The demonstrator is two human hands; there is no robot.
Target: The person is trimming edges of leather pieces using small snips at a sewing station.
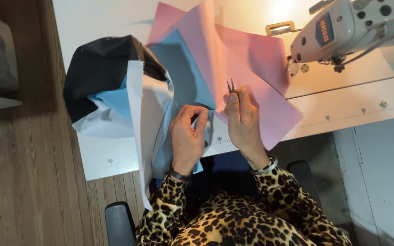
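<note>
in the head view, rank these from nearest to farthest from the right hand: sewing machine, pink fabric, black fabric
1. pink fabric: right under the right hand.
2. sewing machine: up and to the right of the hand.
3. black fabric: far left, beyond the left hand.

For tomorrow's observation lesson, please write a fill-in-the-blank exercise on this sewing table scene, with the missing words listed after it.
1. The right hand holds small pointed ____ over the pink fabric.
2. The left hand pinches a piece of ____ fabric.
3. The white sewing machine stands at the table's far ____ corner.
4. Both sleeves carry a ____ print.

Missing words: tweezers; blue; right; leopard
</note>
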